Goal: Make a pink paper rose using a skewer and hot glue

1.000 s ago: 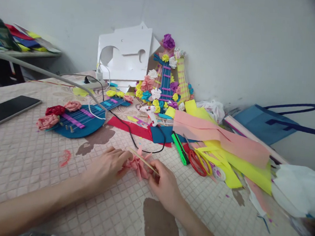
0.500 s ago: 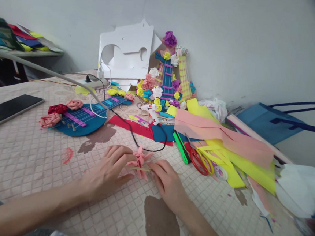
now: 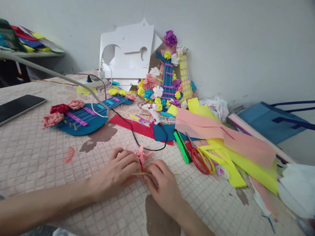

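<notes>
Low over the table's front middle, a pink crepe-paper piece [image 3: 142, 155] with pointed petal-like strips shows between my two hands. A thin wooden stick [image 3: 141, 173] lies across its near side. My left hand [image 3: 118, 168] has its fingers curled down on the left side of the paper, its thumb partly hidden. My right hand [image 3: 163, 181] pinches the stick and the paper's right side between thumb and fingers. The fingertips of both hands nearly meet and cover the lower part of the paper.
A white glue gun [image 3: 151, 112] with a black cord lies beyond my hands. To its left is a blue paper guitar [image 3: 85, 121]; far left, a phone [image 3: 12, 109]. Right of my hands lie a green cutter [image 3: 182, 146], scissors [image 3: 199, 160] and pink paper sheets [image 3: 227, 135].
My hands have drawn closer together around the pink paper. My right hand has slid left along the stick, and the lower petals are now covered by fingers.
</notes>
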